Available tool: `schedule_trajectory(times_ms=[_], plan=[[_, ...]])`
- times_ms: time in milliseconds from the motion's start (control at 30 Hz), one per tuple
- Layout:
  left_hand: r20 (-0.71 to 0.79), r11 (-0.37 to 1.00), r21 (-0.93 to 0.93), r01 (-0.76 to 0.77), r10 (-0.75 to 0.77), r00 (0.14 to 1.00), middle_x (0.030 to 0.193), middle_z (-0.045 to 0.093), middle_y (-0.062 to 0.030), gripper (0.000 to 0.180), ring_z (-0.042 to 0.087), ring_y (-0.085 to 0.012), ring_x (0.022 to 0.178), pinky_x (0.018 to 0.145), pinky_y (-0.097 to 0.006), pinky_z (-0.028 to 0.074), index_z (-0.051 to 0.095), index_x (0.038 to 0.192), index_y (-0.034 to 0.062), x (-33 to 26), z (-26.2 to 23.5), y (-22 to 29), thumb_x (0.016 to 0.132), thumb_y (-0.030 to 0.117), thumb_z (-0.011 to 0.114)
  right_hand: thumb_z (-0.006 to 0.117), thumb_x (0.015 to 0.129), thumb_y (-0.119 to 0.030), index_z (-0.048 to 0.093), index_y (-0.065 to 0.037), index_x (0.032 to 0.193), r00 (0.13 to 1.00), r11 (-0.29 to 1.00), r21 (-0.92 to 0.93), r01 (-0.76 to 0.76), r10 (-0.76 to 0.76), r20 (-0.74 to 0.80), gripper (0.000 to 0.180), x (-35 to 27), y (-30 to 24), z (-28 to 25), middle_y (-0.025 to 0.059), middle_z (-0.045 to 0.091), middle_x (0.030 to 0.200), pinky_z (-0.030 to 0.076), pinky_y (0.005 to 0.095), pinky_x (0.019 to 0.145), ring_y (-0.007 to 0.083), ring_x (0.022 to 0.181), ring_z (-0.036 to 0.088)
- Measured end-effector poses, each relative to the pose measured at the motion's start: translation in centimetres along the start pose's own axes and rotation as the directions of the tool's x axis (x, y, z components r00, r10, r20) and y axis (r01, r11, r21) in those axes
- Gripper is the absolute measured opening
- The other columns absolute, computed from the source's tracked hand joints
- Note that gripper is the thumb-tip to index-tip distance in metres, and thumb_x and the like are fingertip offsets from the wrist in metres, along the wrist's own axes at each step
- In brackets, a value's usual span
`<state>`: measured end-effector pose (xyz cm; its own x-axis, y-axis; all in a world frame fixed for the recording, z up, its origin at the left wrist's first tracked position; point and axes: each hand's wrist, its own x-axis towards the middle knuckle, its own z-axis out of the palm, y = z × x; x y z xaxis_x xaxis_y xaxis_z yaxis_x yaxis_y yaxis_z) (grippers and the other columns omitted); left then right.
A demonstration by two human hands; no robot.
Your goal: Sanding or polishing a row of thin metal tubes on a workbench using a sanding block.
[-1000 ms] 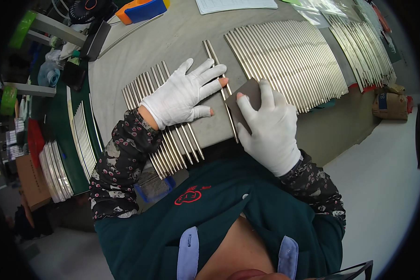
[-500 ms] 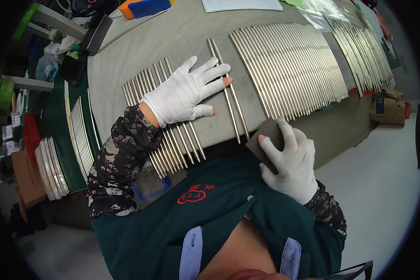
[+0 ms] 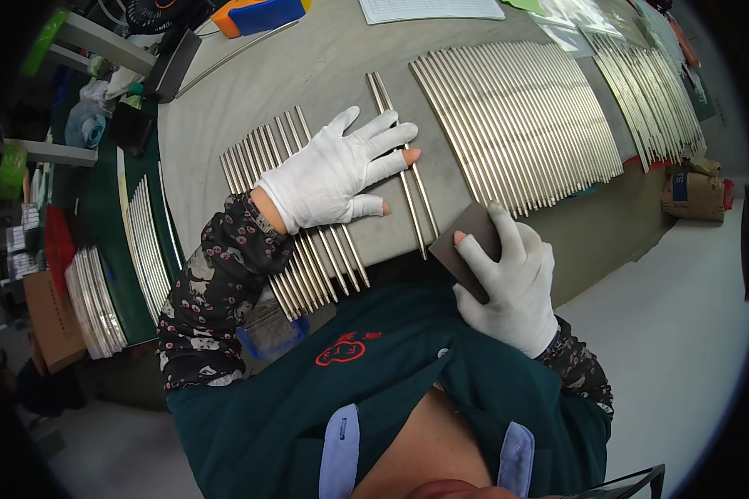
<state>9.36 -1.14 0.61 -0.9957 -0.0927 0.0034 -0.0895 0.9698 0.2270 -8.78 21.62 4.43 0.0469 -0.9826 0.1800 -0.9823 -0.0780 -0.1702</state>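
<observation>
My left hand [image 3: 333, 175], in a white glove with bare thumb and fingertip, lies flat with fingers spread. Its fingertips rest on two slim metal rods [image 3: 417, 200], set apart from the others. Under its palm and wrist runs a row of similar rods [image 3: 308, 270], partly hidden by the hand and sleeve. My right hand [image 3: 512, 287], gloved the same way, grips a dark grey-brown sanding sponge [image 3: 466, 248]. One corner of the sponge is at the near ends of the two rods; whether it touches them I cannot tell.
A wide row of metal rods [image 3: 516, 125] lies to the right on the grey table [image 3: 200, 108], with another bundle [image 3: 647, 100] beyond it. A paper sheet [image 3: 431, 8] and an orange-blue object [image 3: 258, 15] sit at the back. More rods [image 3: 146, 241] lie on a green surface at left.
My right hand and the sanding sponge have moved slightly left and up, closer to the two rods' near ends. The left hand stays spread over the rods, shifted slightly.
</observation>
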Motion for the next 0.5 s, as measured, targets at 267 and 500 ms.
schedule_trajectory(times_ms=[267, 500], plan=[[-0.021, 1.000, 0.002, 0.011, -0.010, 1.000, 0.153, 0.033, -0.0135, 0.076, 0.031, -0.0391, 0.140, 0.111, -0.062, 0.025, 0.037, 0.147, 0.0150, 0.1, -0.1, 0.1, 0.083, 0.046, 0.064, 0.073, 0.070, -0.026, 0.063, -0.012, 0.115, 0.997, 0.996, -0.095, 0.001, -0.008, -0.071, 0.048, 5.8, -0.7, 1.7, 0.0264, 0.053, 0.123, 0.044, 0.0371, 0.062, 0.0292, 0.090, 0.057], [-0.005, 1.000, -0.008, 0.011, -0.011, 1.000, 0.154, 0.032, -0.0135, 0.078, 0.031, -0.0393, 0.140, 0.110, -0.062, 0.026, 0.036, 0.147, 0.0151, 0.3, 0.0, 0.2, 0.082, 0.044, 0.066, 0.075, 0.067, -0.025, 0.063, -0.014, 0.115, 1.000, 0.995, -0.096, 0.000, 0.003, 0.026, 0.050, 3.8, -0.6, 0.4, 0.0264, 0.050, 0.128, 0.046, 0.0392, 0.066, 0.0311, 0.096, 0.057]])
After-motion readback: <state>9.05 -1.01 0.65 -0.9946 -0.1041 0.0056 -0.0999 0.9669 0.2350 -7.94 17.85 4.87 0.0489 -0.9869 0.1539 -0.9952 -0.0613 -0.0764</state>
